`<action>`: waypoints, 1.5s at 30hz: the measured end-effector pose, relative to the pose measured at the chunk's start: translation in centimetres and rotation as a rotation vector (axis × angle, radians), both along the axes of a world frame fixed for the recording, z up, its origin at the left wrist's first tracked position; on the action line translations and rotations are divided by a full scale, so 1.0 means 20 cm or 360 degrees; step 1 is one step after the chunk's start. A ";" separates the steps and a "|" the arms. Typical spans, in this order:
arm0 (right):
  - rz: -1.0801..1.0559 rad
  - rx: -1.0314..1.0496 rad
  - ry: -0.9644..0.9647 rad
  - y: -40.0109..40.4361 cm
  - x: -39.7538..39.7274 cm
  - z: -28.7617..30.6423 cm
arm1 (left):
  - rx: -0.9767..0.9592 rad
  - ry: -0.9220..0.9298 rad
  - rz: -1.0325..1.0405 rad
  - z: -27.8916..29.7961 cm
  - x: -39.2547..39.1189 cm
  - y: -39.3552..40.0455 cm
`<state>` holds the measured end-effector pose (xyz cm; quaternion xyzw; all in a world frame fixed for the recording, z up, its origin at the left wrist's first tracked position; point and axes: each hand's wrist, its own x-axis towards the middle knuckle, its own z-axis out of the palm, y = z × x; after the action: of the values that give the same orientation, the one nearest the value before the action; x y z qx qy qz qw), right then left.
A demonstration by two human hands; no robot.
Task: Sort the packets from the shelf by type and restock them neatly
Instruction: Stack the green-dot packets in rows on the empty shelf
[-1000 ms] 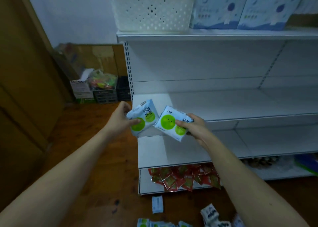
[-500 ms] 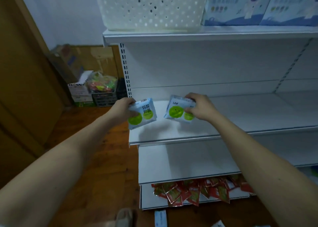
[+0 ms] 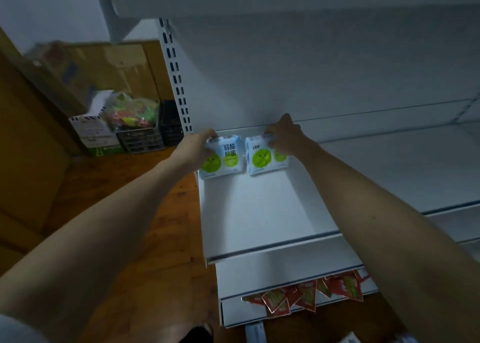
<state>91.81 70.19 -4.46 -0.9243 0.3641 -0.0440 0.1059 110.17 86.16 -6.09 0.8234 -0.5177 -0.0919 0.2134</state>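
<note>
At the shelf's [image 3: 259,212] back-left corner, I note two glossy, flat white-and-green packets upright, side by side. Left hand [image 3: 193,149] grips the left packet's [image 3: 226,160] top edge; right hand [image 3: 284,138] grips the right packet's [image 3: 261,158].

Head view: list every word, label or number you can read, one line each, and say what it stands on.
"弱酸抑菌": large dark characters on the left packet, held by the left hand.
Right packet, held by the right hand: a short dark line at its top left, too small to read.
White carton on the floor: printed lines, too blurred to read.
Red sachets on the lowest shelf: print unreadable.
</note>
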 end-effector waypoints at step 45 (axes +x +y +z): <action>-0.0083 0.0838 -0.0023 1.43 -1.44 -0.40 | 0.0095 0.0136 0.0440 -0.47 -1.72 1.26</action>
<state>63.08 98.81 -12.41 -0.8548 0.3859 0.0430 0.3442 75.68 111.28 -15.51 0.8881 -0.3869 -0.1119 0.2214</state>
